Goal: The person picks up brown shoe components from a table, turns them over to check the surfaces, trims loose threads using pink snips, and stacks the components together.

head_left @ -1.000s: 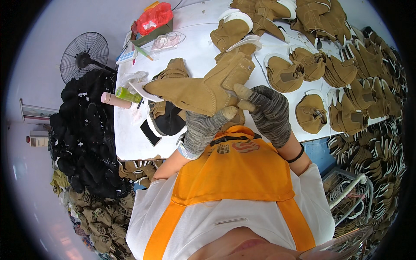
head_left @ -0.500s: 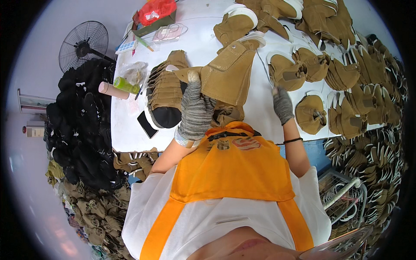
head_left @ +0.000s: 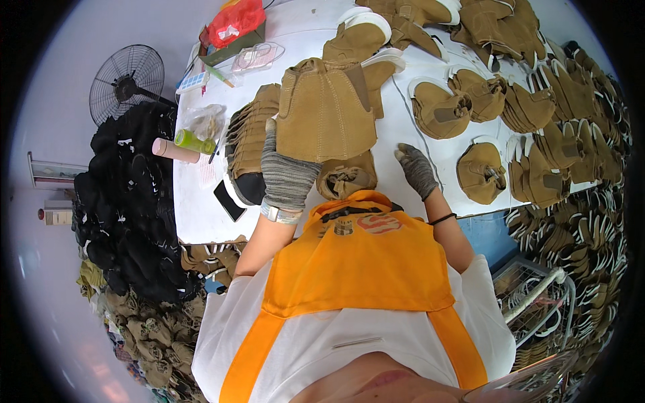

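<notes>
White table [head_left: 410, 144] runs across the upper half, most of its surface covered; far and right edges bend away at the rim of the view. Black heap of soft goods [head_left: 127, 201] stands off the table's left end, individual items not distinguishable. Tan shoe uppers with white soles [head_left: 564, 127] crowd the right side of the table and spill down past its edge, rows blurring toward the rim. Orange apron [head_left: 356, 269] fills the lower centre and hides the near table edge. Black floor fan [head_left: 126, 80] at upper left, partly behind the heap. Tan suede upper piece [head_left: 326, 111] is held up above the table's middle, blocking the shoes and table directly behind it. Stack of tan flat pieces [head_left: 248, 131] lies just left of it, a dark shoe form at its near end. Left hand [head_left: 285, 171], in a grey knit glove, is closed on the lower edge of the suede piece; fingertips hidden behind it. Right hand [head_left: 416, 168], same glove, lies open and flat on the table, holding nothing, near a finished upper [head_left: 480, 171]. Red bag in a box [head_left: 234, 27] at the far left corner. Black phone [head_left: 230, 200] lies flat near the left edge. Green bottle [head_left: 193, 141] and pink tube [head_left: 175, 150] lie beside the heap.
</notes>
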Available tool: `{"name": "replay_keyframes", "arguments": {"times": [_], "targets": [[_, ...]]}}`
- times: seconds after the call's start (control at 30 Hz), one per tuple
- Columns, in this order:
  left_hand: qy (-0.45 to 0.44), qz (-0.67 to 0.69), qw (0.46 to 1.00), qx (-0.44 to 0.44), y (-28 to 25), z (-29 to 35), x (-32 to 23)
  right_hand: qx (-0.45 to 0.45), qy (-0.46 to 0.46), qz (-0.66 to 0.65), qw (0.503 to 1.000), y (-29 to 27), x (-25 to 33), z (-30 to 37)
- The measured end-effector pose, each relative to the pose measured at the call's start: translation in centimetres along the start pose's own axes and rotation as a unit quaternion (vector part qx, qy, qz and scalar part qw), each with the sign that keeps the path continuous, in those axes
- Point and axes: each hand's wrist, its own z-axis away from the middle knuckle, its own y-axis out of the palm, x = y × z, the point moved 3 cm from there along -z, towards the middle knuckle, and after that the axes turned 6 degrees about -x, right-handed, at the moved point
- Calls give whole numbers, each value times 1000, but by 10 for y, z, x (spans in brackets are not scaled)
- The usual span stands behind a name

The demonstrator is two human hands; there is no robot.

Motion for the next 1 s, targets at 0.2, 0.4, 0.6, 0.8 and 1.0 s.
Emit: {"name": "replay_keyframes", "arguments": {"times": [0.2, 0.4, 0.6, 0.8, 1.0], "targets": [[25, -73, 997, -1, -8, 0, -1, 146, 14, -365, 919, -2, 115, 23], [69, -41, 996, -50, -12, 0, -6, 189, -4, -337, 922, -11, 141, 28], [82, -18, 991, -104, -6, -10, 3, 194, -75, -338, 918, -20, 194, 54], [193, -788, 585, -7, -8, -3, 8, 190, -87, -341, 917, -13, 222, 63], [270, -948, 166, 40, 25, 8, 33, -23, -405, -3, 914, -4, 243, 63]]}}
